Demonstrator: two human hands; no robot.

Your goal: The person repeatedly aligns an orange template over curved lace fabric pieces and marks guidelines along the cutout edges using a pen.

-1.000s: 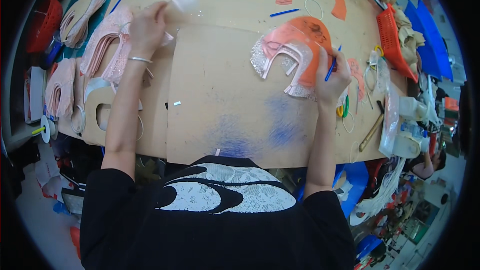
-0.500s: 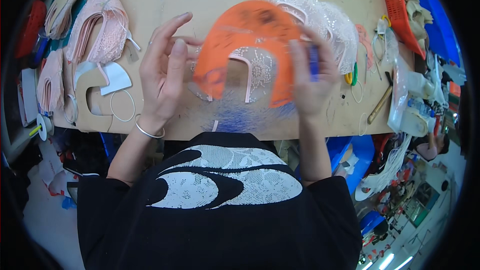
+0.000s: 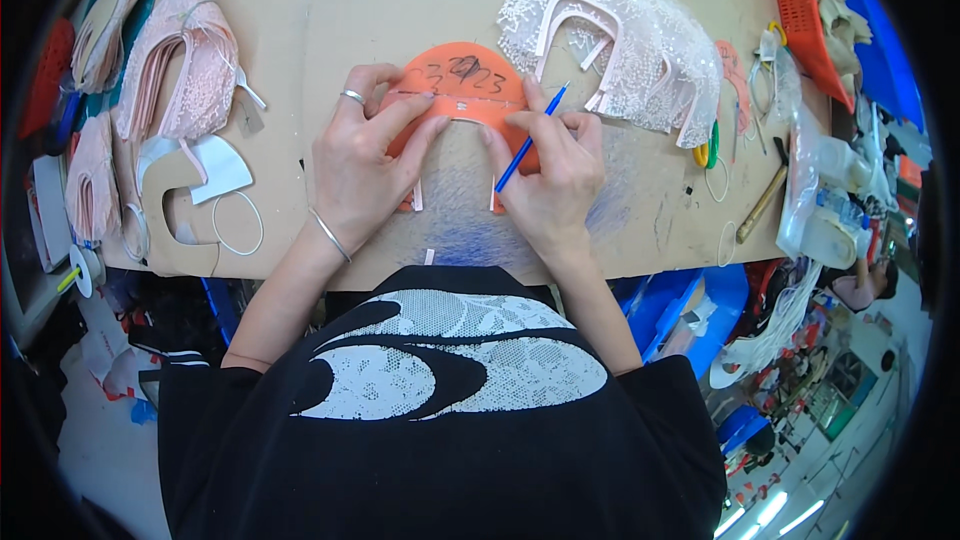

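An orange arch-shaped template (image 3: 455,90) lies flat on the cardboard-covered table (image 3: 380,10), over a white piece whose ends stick out below it. My left hand (image 3: 360,165) presses down on the template's left side, fingers spread. My right hand (image 3: 550,175) presses its right side and holds a blue pen (image 3: 528,140) between the fingers, tip pointing down toward the template's inner edge. A pile of white lace shoe-upper pieces (image 3: 630,45) lies just beyond my right hand.
Stacks of pink lace pieces (image 3: 180,65) sit at the left, with a cardboard cut-out (image 3: 175,205) and a wire ring (image 3: 238,223) near the front edge. Scissors with yellow-green handles (image 3: 705,145), a wooden-handled tool (image 3: 762,202) and an orange basket (image 3: 810,15) lie at the right.
The orange template, held up in the air between both hands half a second ago, now lies flat on the table under both hands. The lace pile shows uncovered behind it.
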